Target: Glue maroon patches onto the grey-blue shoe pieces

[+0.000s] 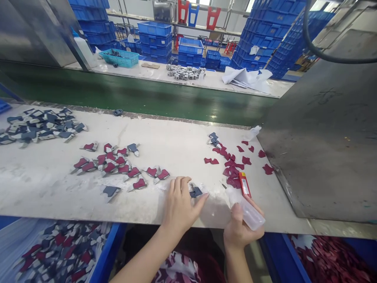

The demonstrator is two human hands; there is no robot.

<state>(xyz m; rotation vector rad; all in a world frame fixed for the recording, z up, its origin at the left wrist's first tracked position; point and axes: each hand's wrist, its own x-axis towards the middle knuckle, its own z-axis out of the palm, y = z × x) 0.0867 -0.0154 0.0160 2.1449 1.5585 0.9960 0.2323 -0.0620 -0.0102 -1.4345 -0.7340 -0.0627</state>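
My left hand (180, 206) rests over the near side of the white worktop, thumb and fingers spread around a small dark blue part (195, 192). Whether the fingertips touch that part is hard to make out. In my right hand (243, 232) is a translucent squeeze bottle (249, 213), tilted, with its thin needle tip pointing up and left. Just beyond the bottle lies a red and yellow lighter (244, 184). Loose dark red pieces (232, 173) are scattered past it. To the left sit several grey parts with dark red faces (110, 167).
A pile of dark blue and grey parts (44, 125) occupies the far left of the worktop (165, 141). A metal housing (326, 129) bounds the right. Below the front edge stand blue bins, one with mixed parts (64, 251), another with dark red pieces (335, 259). A green belt (176, 100) runs behind.
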